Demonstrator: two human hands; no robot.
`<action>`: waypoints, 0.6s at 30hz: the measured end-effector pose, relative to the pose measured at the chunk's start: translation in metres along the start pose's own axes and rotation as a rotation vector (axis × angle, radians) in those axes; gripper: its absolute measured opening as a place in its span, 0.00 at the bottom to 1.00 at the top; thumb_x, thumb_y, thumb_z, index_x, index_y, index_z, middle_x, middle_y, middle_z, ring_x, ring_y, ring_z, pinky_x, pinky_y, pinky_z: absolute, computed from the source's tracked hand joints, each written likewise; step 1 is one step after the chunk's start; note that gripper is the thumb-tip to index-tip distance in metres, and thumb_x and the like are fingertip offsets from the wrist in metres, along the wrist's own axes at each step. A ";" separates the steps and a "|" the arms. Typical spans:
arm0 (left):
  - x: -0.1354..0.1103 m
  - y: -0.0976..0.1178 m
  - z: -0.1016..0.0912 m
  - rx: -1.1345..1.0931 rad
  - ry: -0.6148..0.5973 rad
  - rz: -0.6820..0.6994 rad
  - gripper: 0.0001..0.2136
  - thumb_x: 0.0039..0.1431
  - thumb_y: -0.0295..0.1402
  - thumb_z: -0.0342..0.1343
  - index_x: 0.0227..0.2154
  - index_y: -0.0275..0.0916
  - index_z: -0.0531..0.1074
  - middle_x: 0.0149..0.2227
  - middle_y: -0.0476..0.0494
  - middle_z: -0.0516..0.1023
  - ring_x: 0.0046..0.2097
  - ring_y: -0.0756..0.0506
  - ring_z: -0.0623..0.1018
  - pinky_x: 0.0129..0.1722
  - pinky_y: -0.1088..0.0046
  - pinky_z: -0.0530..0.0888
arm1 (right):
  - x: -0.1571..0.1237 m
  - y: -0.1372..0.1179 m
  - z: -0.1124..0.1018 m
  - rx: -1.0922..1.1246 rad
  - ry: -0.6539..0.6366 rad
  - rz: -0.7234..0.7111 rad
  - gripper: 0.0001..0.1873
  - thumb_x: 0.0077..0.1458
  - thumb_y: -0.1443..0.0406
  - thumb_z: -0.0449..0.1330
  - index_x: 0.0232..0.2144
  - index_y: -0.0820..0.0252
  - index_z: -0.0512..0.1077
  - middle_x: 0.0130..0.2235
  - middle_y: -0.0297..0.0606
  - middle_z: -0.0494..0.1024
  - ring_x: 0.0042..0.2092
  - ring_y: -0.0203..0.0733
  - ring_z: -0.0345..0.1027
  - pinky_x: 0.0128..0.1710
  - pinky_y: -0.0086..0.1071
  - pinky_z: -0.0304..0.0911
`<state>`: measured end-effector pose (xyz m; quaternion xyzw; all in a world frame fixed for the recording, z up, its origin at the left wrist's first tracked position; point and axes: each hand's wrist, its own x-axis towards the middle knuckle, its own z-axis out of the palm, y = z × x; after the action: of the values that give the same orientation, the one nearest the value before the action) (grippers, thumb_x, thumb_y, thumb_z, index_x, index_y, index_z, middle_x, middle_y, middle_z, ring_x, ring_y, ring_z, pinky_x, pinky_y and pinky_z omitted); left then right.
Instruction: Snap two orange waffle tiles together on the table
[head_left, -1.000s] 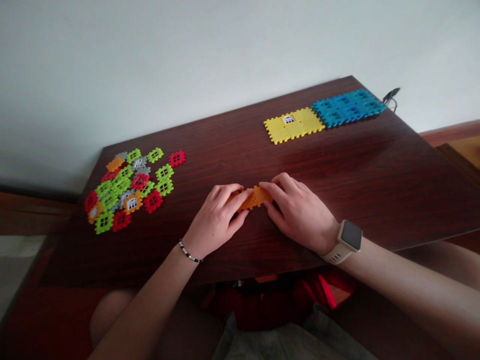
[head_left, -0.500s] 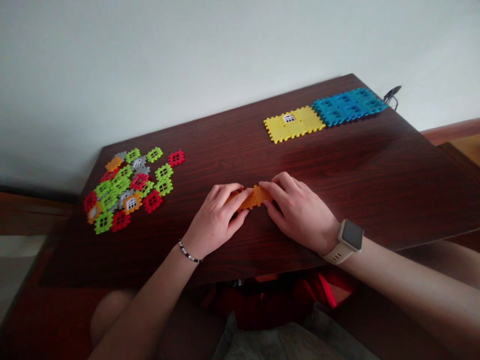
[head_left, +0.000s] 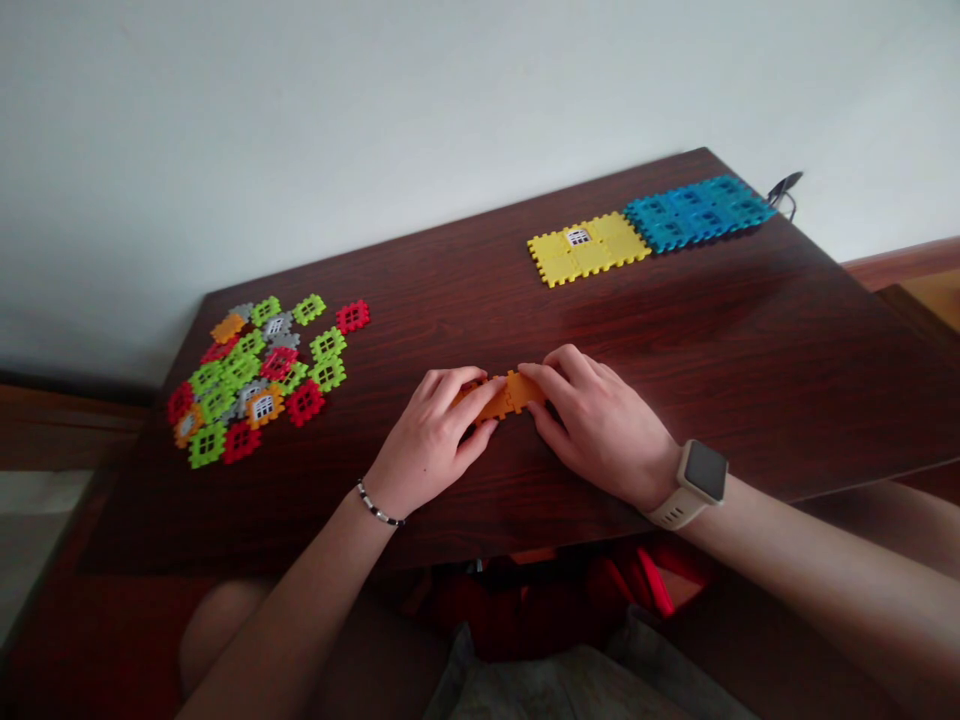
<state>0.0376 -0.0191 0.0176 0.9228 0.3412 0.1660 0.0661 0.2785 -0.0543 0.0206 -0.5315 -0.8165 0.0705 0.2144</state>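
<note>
Both hands rest on the dark wooden table, gripping a short strip of joined orange waffle-edged plastic tiles [head_left: 504, 397] between them. My left hand [head_left: 433, 430] covers the strip's left end, and my right hand [head_left: 592, 425] presses its right end. The strip's ends are partly hidden under my fingers. A yellow panel of joined tiles [head_left: 586, 249] with a small window tile lies far ahead, butted against a blue panel of joined tiles [head_left: 697, 213]. A loose heap of green, red, grey and orange tiles [head_left: 251, 378] sits to the left.
The dark wood table [head_left: 675, 330] has its near edge just beyond my wrists, with my knees and red objects below it. A white wall [head_left: 450, 90] rises behind. A dark cable [head_left: 784, 188] sits at the far right corner.
</note>
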 end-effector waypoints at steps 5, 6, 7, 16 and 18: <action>0.000 0.000 0.000 -0.007 -0.007 -0.006 0.21 0.73 0.29 0.56 0.67 0.40 0.68 0.60 0.35 0.73 0.60 0.35 0.72 0.62 0.48 0.76 | 0.000 -0.001 -0.001 -0.005 -0.010 0.003 0.17 0.72 0.64 0.54 0.58 0.63 0.71 0.50 0.50 0.74 0.48 0.53 0.72 0.51 0.46 0.71; 0.000 0.000 0.000 -0.009 -0.007 -0.008 0.22 0.73 0.29 0.56 0.67 0.41 0.67 0.60 0.35 0.73 0.60 0.35 0.72 0.62 0.48 0.76 | 0.000 -0.001 -0.001 -0.004 -0.009 0.004 0.17 0.72 0.64 0.54 0.58 0.63 0.71 0.50 0.49 0.74 0.48 0.53 0.72 0.51 0.46 0.71; 0.000 0.000 0.000 -0.012 -0.007 -0.009 0.22 0.73 0.29 0.56 0.67 0.42 0.67 0.60 0.36 0.73 0.60 0.35 0.73 0.62 0.48 0.75 | 0.000 -0.001 -0.001 -0.003 -0.007 0.005 0.17 0.72 0.65 0.54 0.59 0.63 0.71 0.50 0.49 0.74 0.48 0.52 0.72 0.51 0.46 0.70; 0.000 0.000 0.000 -0.016 -0.016 -0.016 0.23 0.72 0.28 0.57 0.67 0.41 0.68 0.60 0.36 0.73 0.60 0.35 0.72 0.64 0.49 0.75 | 0.000 -0.001 -0.001 -0.009 -0.018 -0.003 0.18 0.71 0.65 0.54 0.58 0.65 0.72 0.50 0.50 0.74 0.48 0.53 0.72 0.51 0.47 0.71; 0.000 0.000 0.000 -0.011 -0.013 -0.012 0.22 0.73 0.29 0.57 0.67 0.41 0.68 0.60 0.36 0.73 0.60 0.35 0.72 0.63 0.49 0.75 | 0.000 0.000 -0.001 -0.008 -0.017 -0.004 0.18 0.71 0.65 0.54 0.59 0.66 0.71 0.50 0.50 0.74 0.48 0.53 0.72 0.51 0.47 0.71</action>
<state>0.0375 -0.0192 0.0178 0.9214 0.3455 0.1615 0.0747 0.2784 -0.0542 0.0218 -0.5302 -0.8195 0.0714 0.2053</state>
